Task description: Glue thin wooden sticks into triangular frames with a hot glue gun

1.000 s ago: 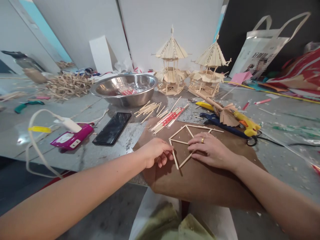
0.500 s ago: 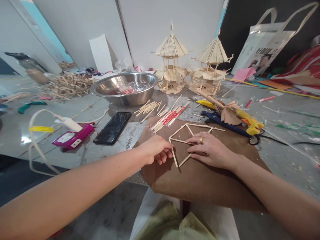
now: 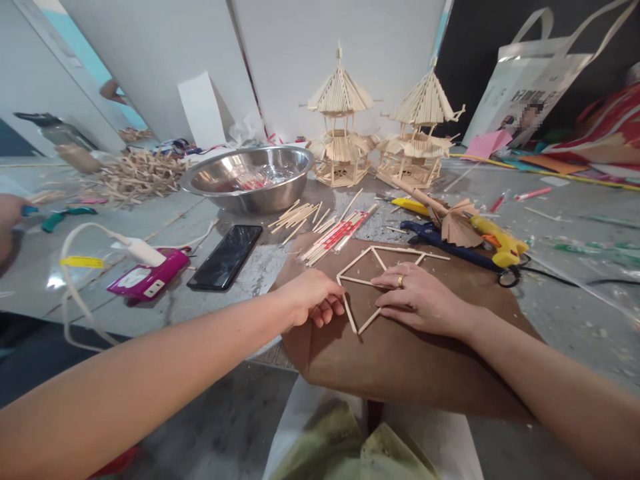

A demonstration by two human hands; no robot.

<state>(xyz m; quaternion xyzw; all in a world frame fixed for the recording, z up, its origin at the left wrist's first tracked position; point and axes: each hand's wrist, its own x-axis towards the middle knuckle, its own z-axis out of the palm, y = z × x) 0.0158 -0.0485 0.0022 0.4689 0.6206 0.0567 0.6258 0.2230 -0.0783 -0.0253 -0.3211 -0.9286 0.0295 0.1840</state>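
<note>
A flat frame of thin wooden sticks [image 3: 349, 313] lies on a brown sheet [image 3: 400, 373] in front of me. My left hand [image 3: 320, 300] is closed, its thumb and forefinger pinching the frame's left stick near the upper corner. Opposite it, my right hand [image 3: 417, 300], with a gold ring, rests over the frame's middle. Its bent fingers hold the sticks down and hide part of them. At the near corner, two stick ends meet or almost meet. Behind the frame lie loose sticks [image 3: 295, 219] and sticks in a red-marked wrapper [image 3: 340, 233].
Two stick pagodas [image 3: 341, 127] stand behind a blue-and-yellow glue gun [image 3: 505, 250]. A steel basin [image 3: 250, 200], black phone [image 3: 225, 257] and purple power adapter [image 3: 150, 277] with a white cable sit leftward. Another person's hand [image 3: 10, 213] shows at the left edge.
The left stick's lower end has moved slightly toward the neighbouring stick's end. Both my hands stay almost in place. Another person's hand has come in at the left edge.
</note>
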